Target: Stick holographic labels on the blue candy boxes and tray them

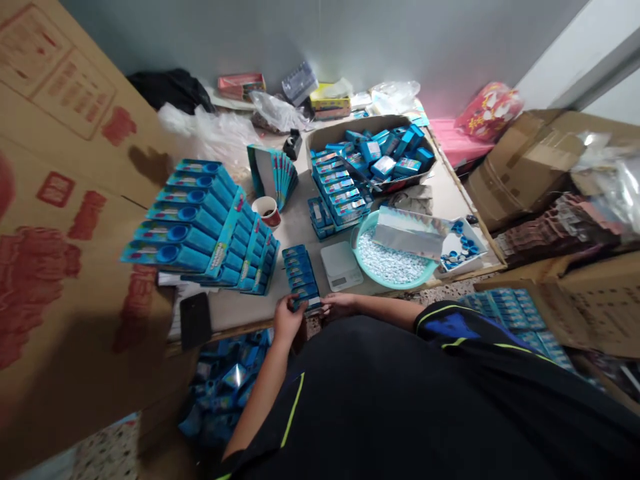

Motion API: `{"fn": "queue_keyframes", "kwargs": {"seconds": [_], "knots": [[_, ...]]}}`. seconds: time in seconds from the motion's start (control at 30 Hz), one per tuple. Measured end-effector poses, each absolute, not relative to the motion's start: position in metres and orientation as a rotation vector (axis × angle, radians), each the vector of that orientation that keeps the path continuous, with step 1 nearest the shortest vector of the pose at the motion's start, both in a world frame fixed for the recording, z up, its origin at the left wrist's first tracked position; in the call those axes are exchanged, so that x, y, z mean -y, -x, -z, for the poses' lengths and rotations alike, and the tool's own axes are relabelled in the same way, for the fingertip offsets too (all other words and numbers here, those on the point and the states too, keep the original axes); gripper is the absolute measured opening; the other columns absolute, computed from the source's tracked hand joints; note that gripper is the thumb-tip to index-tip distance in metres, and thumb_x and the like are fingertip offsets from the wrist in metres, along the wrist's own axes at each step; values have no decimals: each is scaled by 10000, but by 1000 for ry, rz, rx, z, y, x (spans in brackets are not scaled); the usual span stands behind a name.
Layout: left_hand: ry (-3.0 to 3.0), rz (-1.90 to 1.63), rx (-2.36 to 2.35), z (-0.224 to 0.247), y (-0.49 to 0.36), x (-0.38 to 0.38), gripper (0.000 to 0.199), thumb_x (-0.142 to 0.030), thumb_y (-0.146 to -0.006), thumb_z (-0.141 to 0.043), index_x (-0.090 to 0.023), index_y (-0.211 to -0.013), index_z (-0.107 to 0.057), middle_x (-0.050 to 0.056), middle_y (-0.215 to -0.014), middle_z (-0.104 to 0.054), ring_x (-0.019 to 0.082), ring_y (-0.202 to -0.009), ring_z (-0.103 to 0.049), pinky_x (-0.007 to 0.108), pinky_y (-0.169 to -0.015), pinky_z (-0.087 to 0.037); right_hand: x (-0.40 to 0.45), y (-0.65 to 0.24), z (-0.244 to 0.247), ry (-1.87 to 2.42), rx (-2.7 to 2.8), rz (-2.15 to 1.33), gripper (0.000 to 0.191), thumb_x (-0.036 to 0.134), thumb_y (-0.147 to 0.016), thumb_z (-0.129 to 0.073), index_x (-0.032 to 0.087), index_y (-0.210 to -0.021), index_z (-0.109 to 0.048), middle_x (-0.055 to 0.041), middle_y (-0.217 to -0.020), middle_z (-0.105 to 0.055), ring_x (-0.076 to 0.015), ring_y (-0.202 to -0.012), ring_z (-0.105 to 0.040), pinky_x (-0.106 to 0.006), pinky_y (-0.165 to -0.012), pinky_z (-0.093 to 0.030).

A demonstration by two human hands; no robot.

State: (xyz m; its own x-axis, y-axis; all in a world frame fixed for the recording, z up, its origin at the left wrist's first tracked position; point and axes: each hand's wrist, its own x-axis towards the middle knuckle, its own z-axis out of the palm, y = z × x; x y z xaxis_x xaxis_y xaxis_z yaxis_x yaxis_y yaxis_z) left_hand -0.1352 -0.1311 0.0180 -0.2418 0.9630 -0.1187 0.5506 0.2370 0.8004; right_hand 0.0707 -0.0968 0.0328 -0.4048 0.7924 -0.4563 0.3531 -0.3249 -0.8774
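At the table's front edge, a row of small blue boxes (301,270) lies in front of me. My left hand (289,315) is closed on the left end of the nearest box, thumb on top. From the right, my right hand (337,305) pinches the other end of that box; some of its fingertips are hidden. Just right of the row lies a white kitchen scale (341,265). Beside it stands a turquoise basin (397,285) with many small white pieces in it, and a long silvery carton (407,233) rests across the basin.
Stacked blue display packs (200,220) rise on the left, near a paper cup (267,211) and a dark phone (195,321). Behind, an open carton (320,138) holds loose blue boxes. A white tray (470,261) of blue caps sits right. Large cardboard (65,200) walls the left side.
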Motion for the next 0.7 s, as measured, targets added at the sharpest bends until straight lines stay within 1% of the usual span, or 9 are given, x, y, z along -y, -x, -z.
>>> {"fn": "queue_keyframes", "kwargs": {"seconds": [0.13,0.17,0.23,0.33,0.43,0.5,0.57,0.63,0.7], "knots": [[-1508,-982,-2025,-41,129,130,261,-392,-784,-704,-205,-965,-690,60,-899,-587,208,-686,-530,377,-764,-491,77,-125,-54,1479,1749,-1618,262,271,-761,-801,199,-634,-583,47,-547,-571,-142,-572,-553,-269,-617,-467],[-1553,-1045,-2042,-46,124,129,206,-367,-820,-675,-211,-954,-686,61,-894,-590,215,-714,-537,377,-785,-486,70,-150,-63,1495,1776,-1529,195,237,-759,-784,201,-667,-616,29,-614,-620,-157,-630,-585,-277,-655,-483],[-1622,-1169,-2022,-57,107,124,118,-314,-855,-644,-216,-914,-677,62,-873,-597,227,-784,-559,372,-833,-478,52,-209,-84,1558,1776,-1289,39,218,-834,-680,201,-803,-667,-33,-842,-700,-200,-849,-639,-312,-811,-503],[-1675,-1278,-1920,-69,68,111,55,-265,-859,-642,-216,-867,-668,69,-880,-618,228,-847,-587,357,-850,-481,19,-303,-118,1722,1668,-875,228,233,-952,-472,158,-1083,-642,-164,-1201,-642,-283,-1213,-535,-443,-1051,-404],[-1724,-1271,-1755,-78,20,98,60,-249,-869,-630,-222,-883,-682,66,-879,-630,210,-805,-591,323,-765,-487,-9,-373,-136,1985,1717,-374,415,264,-872,-619,153,-1270,-582,-202,-1378,-558,-338,-1314,-462,-497,-1094,-341],[-1775,-1165,-1587,-83,-10,92,83,-248,-858,-642,-236,-911,-705,58,-884,-644,190,-751,-587,313,-743,-490,-16,-399,-137,2172,1853,-294,442,235,-800,-692,173,-1231,-616,-186,-1298,-628,-336,-1223,-542,-464,-1029,-383],[-1771,-1054,-1451,-85,-34,88,100,-264,-827,-677,-251,-912,-727,51,-888,-660,174,-707,-584,310,-740,-498,-15,-412,-133,2262,1931,-422,291,185,-810,-651,182,-1102,-663,-153,-1100,-711,-296,-1054,-626,-390,-905,-429],[-1640,-1011,-1419,-84,-52,84,115,-311,-792,-720,-247,-887,-734,49,-857,-670,173,-701,-598,309,-725,-507,-7,-418,-130,2252,1932,-509,182,156,-846,-582,194,-999,-672,-116,-968,-730,-248,-921,-650,-321,-780,-429],[-1357,-988,-1422,-83,-66,79,231,-397,-741,-771,-224,-885,-719,52,-817,-677,193,-740,-640,318,-718,-523,6,-425,-136,2162,1908,-561,138,159,-860,-557,199,-944,-658,-81,-911,-724,-208,-842,-641,-280,-702,-412]]}}
